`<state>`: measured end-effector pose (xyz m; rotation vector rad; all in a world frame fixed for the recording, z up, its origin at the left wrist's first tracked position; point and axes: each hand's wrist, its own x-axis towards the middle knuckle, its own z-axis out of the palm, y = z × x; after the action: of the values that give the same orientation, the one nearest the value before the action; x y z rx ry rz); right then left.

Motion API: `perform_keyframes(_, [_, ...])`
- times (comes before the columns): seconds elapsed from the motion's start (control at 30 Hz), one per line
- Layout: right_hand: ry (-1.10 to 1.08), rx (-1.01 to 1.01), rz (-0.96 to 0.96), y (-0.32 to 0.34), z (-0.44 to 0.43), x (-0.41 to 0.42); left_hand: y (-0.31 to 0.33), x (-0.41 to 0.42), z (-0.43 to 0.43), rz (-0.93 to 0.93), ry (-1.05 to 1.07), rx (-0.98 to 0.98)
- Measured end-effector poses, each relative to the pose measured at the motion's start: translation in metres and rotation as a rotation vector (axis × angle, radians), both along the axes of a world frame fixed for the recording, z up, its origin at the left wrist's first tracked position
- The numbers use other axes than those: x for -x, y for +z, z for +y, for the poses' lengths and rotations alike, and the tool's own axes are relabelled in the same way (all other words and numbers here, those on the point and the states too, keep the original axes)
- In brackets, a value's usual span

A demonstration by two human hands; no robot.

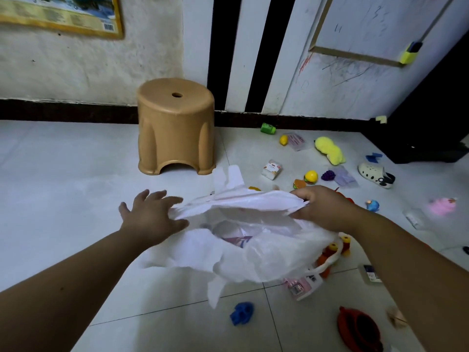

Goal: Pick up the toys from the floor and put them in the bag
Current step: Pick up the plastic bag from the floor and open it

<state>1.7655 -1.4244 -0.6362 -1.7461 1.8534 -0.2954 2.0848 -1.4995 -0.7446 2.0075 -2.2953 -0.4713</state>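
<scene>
A person crouched over a white plastic bag (253, 252) held low over the tiled floor (63, 186), its mouth pulled open between two hands. The right hand (322, 209) gripped the bag's far rim in curled fingers. The left hand (152, 214) lay splayed wide against the near-left rim, fingers straight; whether its thumb pinched the plastic could not be told.

Toys lay scattered to the right, among them a yellow plush (330, 149), a toy burger (311, 177), purple grapes (328, 175) and a blue piece (242, 313) just below the bag. A tan stool (175, 125) stood near the wall.

The film looked thin and limp. With only one firm grip on it, the mouth seemed likely to sag shut or tip, and anything dropped in could slide back out. A loose handle hanging at the lower right might also snag on the pieces beneath.

The bag's contents showed only as pale shapes through the plastic. An orange-and-yellow toy (341, 246) was half covered by the bag, a red object (357, 329) was cut off by the bottom edge, and a pink toy (441, 205) at far right was too blurred to identify.
</scene>
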Motion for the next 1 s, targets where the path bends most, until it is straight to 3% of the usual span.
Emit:
perform_keyframes(0.1, [0.018, -0.002, -0.025, -0.003, -0.012, -0.005, 0.004, -0.009, -0.002, 0.022, 0.019, -0.009])
perform_keyframes(0.27, [-0.022, 0.039, -0.071, -0.021, -0.030, -0.024, 0.019, -0.045, -0.011, 0.393, -0.191, -0.239])
perform_keyframes(0.4, [-0.047, 0.239, -0.006, -0.039, -0.051, -0.049, 0.032, -0.074, -0.003, 0.487, -0.235, -0.167])
perform_keyframes(0.5, [-0.063, 0.358, 0.184, -0.052, -0.076, -0.071, 0.040, -0.090, 0.010, 0.473, -0.292, -0.217])
perform_keyframes(0.63, [-0.140, 0.383, 0.261, -0.070, -0.093, -0.098, 0.035, -0.094, 0.027, 0.605, -0.170, -0.302])
perform_keyframes(0.7, [-0.165, 0.521, 0.278, -0.080, -0.085, -0.106, 0.031, -0.092, 0.030, 0.728, -0.081, -0.305])
perform_keyframes(0.8, [-0.016, 0.849, 0.270, -0.092, -0.052, -0.113, 0.028, -0.084, 0.030, 0.854, 0.051, -0.250])
perform_keyframes(0.83, [0.105, 0.862, 0.232, -0.098, -0.039, -0.116, 0.027, -0.080, 0.031, 0.871, 0.084, -0.225])
perform_keyframes(0.87, [0.240, 0.766, 0.175, -0.103, -0.026, -0.120, 0.026, -0.076, 0.030, 0.875, 0.110, -0.194])
perform_keyframes(0.93, [0.414, 0.284, 0.117, -0.104, -0.003, -0.130, 0.024, -0.069, 0.031, 0.859, 0.159, -0.126])
perform_keyframes(1.0, [0.471, -0.160, 0.196, -0.115, 0.010, -0.133, 0.024, -0.065, 0.031, 0.856, 0.227, -0.011])
